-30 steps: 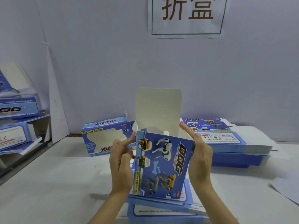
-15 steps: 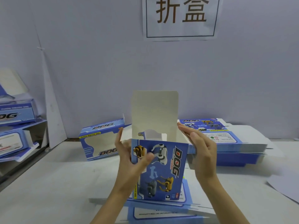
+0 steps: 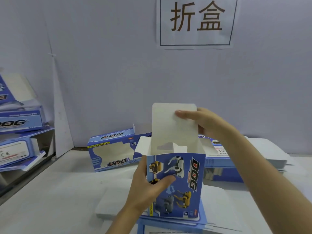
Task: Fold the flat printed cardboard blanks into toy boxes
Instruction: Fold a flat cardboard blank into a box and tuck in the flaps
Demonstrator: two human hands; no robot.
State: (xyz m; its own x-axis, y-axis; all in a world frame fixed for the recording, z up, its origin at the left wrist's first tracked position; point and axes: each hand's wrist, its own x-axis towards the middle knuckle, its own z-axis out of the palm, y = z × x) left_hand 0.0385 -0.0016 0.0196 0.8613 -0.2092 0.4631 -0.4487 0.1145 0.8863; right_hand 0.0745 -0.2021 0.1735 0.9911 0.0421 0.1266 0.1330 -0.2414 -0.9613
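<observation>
One upright box: left hand grips side, right hand pinches flap.

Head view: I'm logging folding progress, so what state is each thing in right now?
toy box, upright, erected, top open.
lid flap, standing straight up, not tucked in.
left dust flap, splayed outward.
left hand, grips the toy box's left edge, thumb on its front.
right hand, pinches the lid flap's top right corner.
window box, folded, lying on the table behind.
flat blanks, stacked unfolded at right.
</observation>
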